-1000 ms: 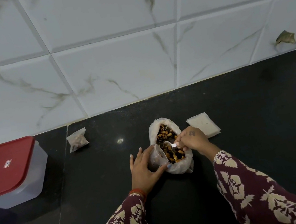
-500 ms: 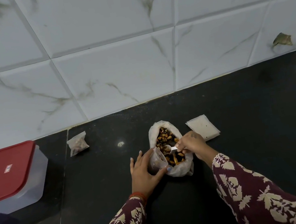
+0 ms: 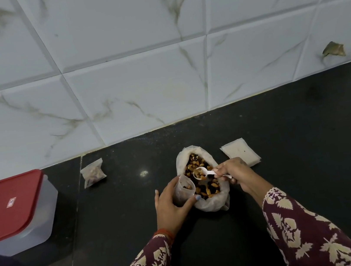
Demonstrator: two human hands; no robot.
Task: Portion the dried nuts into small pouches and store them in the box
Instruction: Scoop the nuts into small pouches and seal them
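The right hand [image 3: 235, 170] now lifts the white spoon [image 3: 201, 173], loaded with nuts, out of the bag and toward the mouth of the small pouch [image 3: 183, 190], left of it.

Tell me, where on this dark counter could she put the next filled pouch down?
Bare counter stretches right of the stack of empty pouches. Another free strip lies between the filled pouch and the bag of nuts. It is crowded around the bag, where the left hand and right hand work.
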